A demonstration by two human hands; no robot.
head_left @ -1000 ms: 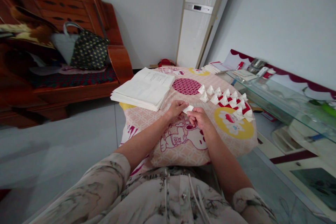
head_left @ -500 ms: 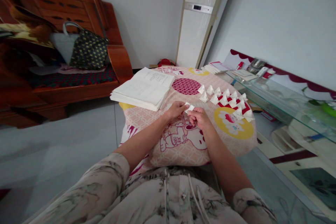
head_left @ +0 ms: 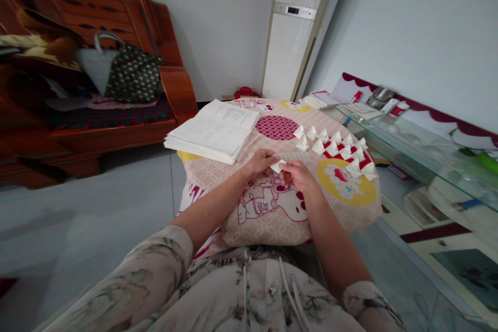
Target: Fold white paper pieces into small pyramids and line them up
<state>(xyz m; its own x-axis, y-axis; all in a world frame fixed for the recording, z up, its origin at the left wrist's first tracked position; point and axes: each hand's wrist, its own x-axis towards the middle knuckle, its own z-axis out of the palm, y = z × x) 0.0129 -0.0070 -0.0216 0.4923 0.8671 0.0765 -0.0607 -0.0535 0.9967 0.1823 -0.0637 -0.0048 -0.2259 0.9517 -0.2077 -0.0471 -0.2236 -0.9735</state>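
Observation:
Between my two hands is a small piece of folded white paper (head_left: 277, 166), held just above the patterned tablecloth. My left hand (head_left: 261, 162) pinches its left side, fingers closed. On its right side, my right hand (head_left: 296, 173) grips the paper between thumb and fingers. Parts of the paper are hidden behind the fingers. To the right of my hands stand several small pointed folded-paper pieces (head_left: 332, 147) in rows, some over a red patch. A thick stack of paper sheets (head_left: 213, 132), its top sheet creased, lies on the table to the left.
The round table (head_left: 218, 228) has a pink cloth with cartoon prints. Close by on the right is a glass-topped cabinet (head_left: 424, 140) carrying cups and papers. A wooden bench (head_left: 116, 132) with a dotted bag (head_left: 134, 73) stands at left, a tall white appliance (head_left: 288, 46) behind.
The paper has tilted and shifted slightly down and left between my fingers. My right hand has turned a little; both hands keep their hold. The rows of folded pieces look the same.

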